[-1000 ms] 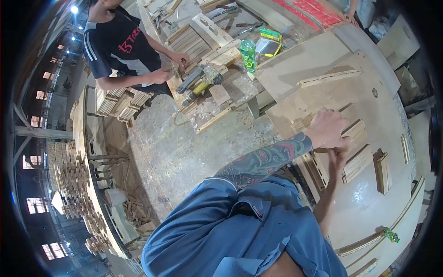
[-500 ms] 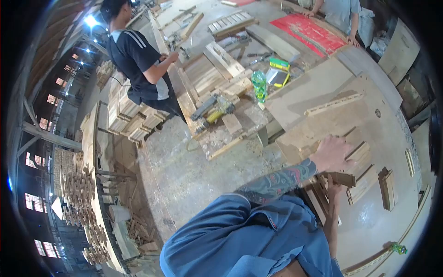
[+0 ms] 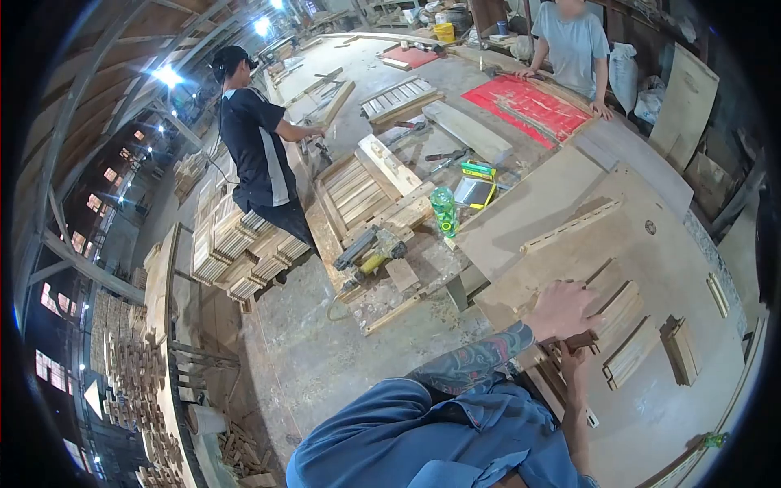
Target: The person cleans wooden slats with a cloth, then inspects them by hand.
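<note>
My right hand (image 3: 576, 362) grips a short brown wooden block (image 3: 576, 340) from below, with its fingers closed around the near side. Just above it, at the end of the tattooed forearm, is my left hand (image 3: 560, 309), its fingers stretched out and apart, close over the block's upper end. Several short grooved wood pieces lie beside the hands on the board-topped table: one wood piece (image 3: 620, 302) near the left fingertips, a second wood piece (image 3: 631, 355) to its right, and a darker-sided wood piece (image 3: 680, 351) farther right. Part of the table below my left wrist is hidden.
A long wood strip (image 3: 569, 226) lies beyond my hands. On the adjoining bench are a green bottle (image 3: 444, 211), a nail gun (image 3: 370, 256) and a slatted wooden panel (image 3: 354, 195). One person (image 3: 256, 150) stands at the left; another person (image 3: 571, 49) is behind the red sheet (image 3: 529, 110).
The view has tipped upward, so the bench sits lower in it. My right hand has brought the wooden block a little closer under my left hand, which stays spread.
</note>
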### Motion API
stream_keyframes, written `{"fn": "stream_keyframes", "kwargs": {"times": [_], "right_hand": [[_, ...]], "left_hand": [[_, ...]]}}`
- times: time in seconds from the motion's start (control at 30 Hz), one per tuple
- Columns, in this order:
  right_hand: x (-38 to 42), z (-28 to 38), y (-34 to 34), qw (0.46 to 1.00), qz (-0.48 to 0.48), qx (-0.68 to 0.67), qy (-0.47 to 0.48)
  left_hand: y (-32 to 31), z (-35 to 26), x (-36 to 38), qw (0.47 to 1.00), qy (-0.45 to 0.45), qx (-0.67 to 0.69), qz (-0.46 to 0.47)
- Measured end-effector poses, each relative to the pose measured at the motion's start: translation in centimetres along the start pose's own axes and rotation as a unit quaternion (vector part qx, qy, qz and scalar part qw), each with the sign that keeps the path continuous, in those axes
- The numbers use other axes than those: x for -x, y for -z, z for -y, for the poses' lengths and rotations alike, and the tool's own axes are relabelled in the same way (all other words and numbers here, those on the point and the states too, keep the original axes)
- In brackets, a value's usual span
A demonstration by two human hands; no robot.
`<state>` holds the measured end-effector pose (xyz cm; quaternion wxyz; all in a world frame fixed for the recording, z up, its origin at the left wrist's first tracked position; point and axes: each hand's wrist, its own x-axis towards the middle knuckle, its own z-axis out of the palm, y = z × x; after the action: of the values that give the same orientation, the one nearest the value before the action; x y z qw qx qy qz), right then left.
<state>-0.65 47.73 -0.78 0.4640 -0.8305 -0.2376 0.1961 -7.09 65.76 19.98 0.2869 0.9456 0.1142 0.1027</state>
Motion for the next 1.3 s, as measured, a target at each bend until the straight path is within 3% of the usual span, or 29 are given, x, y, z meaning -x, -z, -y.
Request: {"fn": "stream_keyframes", "kwargs": {"times": [0.03, 0.23, 0.33, 0.53, 0.63, 0.73, 0.83, 1.03, 1.13, 1.23, 1.3], "right_hand": [[0.4, 1.3, 0.4, 0.999, 0.025, 0.019, -0.012], [1.2, 1.0, -0.7, 0.996, -0.005, -0.045, 0.081], [1.0, 0.9, -1.0, 0.992, -0.04, -0.014, 0.12], [0.8, 0.8, -0.3, 0.996, 0.009, 0.032, 0.078], [1.0, 1.2, -0.6, 0.994, -0.022, -0.044, 0.103], [1.2, 2.0, 0.0, 0.998, -0.004, 0.027, 0.055], [1.1, 1.9, -0.2, 0.995, -0.013, 0.008, 0.101], [0.6, -0.6, -1.1, 0.997, -0.015, 0.0, 0.069], [0.5, -1.3, -0.9, 0.997, -0.007, 0.058, 0.059], [0.1, -3.7, -2.3, 0.994, -0.058, -0.034, 0.091], [-0.1, -4.2, -2.4, 0.993, -0.044, -0.069, 0.084]], "left_hand": [[-0.1, 0.0, 0.0, 1.0, -0.003, -0.002, -0.002], [-0.1, 0.0, -0.1, 1.0, -0.004, -0.004, -0.013], [0.0, -0.1, 0.1, 1.0, -0.001, 0.006, -0.017], [0.1, 0.0, 0.2, 1.0, 0.008, 0.008, -0.015], [0.6, -0.4, 0.1, 1.0, 0.018, 0.006, 0.002], [1.1, -0.7, 0.1, 1.0, 0.027, 0.005, 0.014], [0.9, -0.6, 0.1, 1.0, 0.02, 0.004, -0.001], [0.5, -0.4, 0.1, 1.0, 0.014, -0.001, -0.011], [0.2, -0.2, 0.0, 1.0, 0.015, -0.008, -0.016], [0.1, -0.1, 0.1, 1.0, 0.019, -0.011, -0.02], [0.2, -0.3, 0.0, 1.0, 0.024, -0.014, -0.012]]}}
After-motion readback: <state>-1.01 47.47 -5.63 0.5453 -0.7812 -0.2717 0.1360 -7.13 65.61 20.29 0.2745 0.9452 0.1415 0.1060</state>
